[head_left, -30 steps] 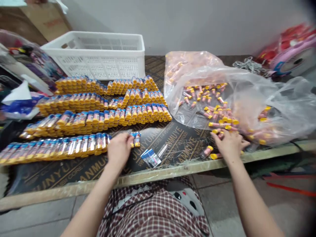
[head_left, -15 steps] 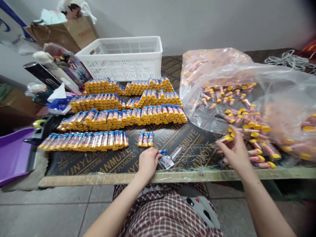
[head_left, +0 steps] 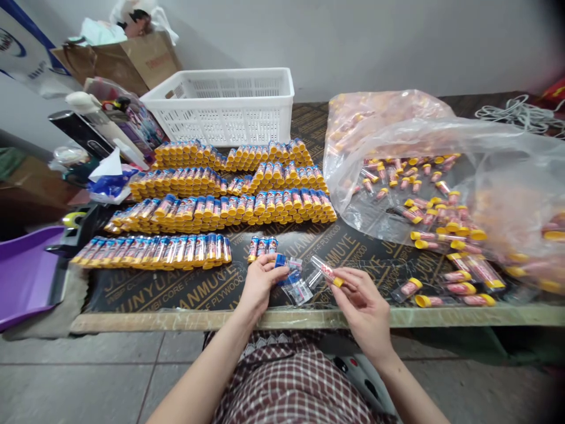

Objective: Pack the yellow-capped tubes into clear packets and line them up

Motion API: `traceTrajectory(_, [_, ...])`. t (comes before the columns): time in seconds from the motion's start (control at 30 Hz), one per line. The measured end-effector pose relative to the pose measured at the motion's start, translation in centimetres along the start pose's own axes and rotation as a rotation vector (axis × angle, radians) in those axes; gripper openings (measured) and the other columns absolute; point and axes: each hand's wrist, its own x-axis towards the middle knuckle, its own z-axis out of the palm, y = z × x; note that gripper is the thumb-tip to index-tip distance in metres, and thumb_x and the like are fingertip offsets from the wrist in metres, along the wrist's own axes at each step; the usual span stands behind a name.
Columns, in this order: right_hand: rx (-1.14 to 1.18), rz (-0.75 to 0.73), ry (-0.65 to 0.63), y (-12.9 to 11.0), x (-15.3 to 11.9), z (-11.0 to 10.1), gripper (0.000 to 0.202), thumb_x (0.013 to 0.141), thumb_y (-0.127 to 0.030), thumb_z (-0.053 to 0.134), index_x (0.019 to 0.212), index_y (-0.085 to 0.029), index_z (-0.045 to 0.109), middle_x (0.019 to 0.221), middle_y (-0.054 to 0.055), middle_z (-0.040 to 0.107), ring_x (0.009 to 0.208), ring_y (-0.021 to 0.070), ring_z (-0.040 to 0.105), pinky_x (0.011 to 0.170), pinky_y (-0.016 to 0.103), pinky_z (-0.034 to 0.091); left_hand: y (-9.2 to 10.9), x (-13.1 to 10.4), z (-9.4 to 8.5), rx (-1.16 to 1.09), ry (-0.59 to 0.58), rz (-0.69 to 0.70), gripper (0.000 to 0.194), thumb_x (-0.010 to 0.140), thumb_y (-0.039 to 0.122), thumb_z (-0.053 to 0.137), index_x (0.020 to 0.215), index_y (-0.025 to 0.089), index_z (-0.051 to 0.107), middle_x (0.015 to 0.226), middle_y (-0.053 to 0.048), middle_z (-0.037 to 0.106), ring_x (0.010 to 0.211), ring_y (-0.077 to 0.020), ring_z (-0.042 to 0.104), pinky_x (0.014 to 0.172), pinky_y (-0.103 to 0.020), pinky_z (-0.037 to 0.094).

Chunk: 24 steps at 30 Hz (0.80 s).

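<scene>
My left hand (head_left: 261,282) pinches a small blue-topped printed packet (head_left: 282,265) near the table's front edge. More clear printed packets (head_left: 299,291) lie just under and beside it. Between the thumb and fingers of my right hand (head_left: 362,301) is a clear tube with a yellow cap (head_left: 325,270), tilted with its clear end toward the upper left. Several blue-and-yellow tubes (head_left: 263,246) stand together just beyond my left hand. Loose yellow-capped tubes (head_left: 459,275) are scattered to the right of my right hand.
Stacked rows of blue-and-yellow tubes (head_left: 212,206) fill the left side of the dark table (head_left: 176,291). Behind them is a white basket (head_left: 220,118). Clear plastic bags (head_left: 388,112) with tubes cover the back right. A purple dustpan (head_left: 30,277) is at far left.
My right hand has come left from the loose pile with a yellow-capped tube. My left hand has lifted a blue-topped packet from the packets on the table.
</scene>
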Motion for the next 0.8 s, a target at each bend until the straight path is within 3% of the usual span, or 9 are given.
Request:
traceTrajectory(0.17, [-0.14, -0.108, 0.041, 0.1, -0.5, 0.2, 0.031, 0.083, -0.015, 0.058, 0.111, -0.028, 0.063, 0.109, 0.005, 0.059, 0.1, 0.0183, 0.058, 0.081, 0.032, 0.052, 0.1, 0.0, 0.3, -0.149, 0.063, -0.033, 0.034, 0.043, 0.027, 0.086, 0.067, 0.011, 0.067, 0.066, 0.0, 0.065, 0.058, -0.0071, 0.057, 0.058, -0.019, 0.05])
traceTrajectory(0.47, [-0.244, -0.188, 0.016, -0.1, -0.5, 0.5, 0.036, 0.083, -0.014, 0.056, 0.115, -0.031, 0.062, 0.108, 0.006, 0.061, 0.099, 0.0223, 0.059, 0.085, 0.04, 0.05, -0.1, -0.3, 0.2, -0.115, 0.119, -0.006, 0.037, 0.044, 0.038, 0.086, 0.061, 0.011, 0.067, 0.059, 0.001, 0.063, 0.054, -0.0071, 0.055, 0.057, -0.021, 0.046])
traceTrajectory(0.63, [-0.208, -0.219, -0.134, -0.4, -0.8, 0.8, 0.039, 0.083, -0.012, 0.055, 0.116, -0.03, 0.062, 0.109, 0.006, 0.06, 0.099, 0.0212, 0.059, 0.086, 0.037, 0.051, -0.5, -0.4, 0.5, -0.065, 0.137, 0.055, 0.036, 0.051, 0.04, 0.082, 0.063, 0.011, 0.066, 0.06, 0.001, 0.061, 0.055, -0.0065, 0.053, 0.057, -0.02, 0.045])
traceTrajectory(0.8, [-0.141, -0.208, -0.285, 0.1, -1.0, 1.0, 0.045, 0.086, -0.007, 0.046, 0.121, -0.033, 0.056, 0.107, 0.005, 0.057, 0.097, 0.017, 0.059, 0.083, 0.032, 0.052, -0.1, -1.4, 1.0, -0.05, -0.05, 0.064, 0.032, 0.06, 0.035, 0.079, 0.08, 0.013, 0.065, 0.072, 0.0, 0.065, 0.066, -0.0095, 0.059, 0.063, -0.021, 0.048])
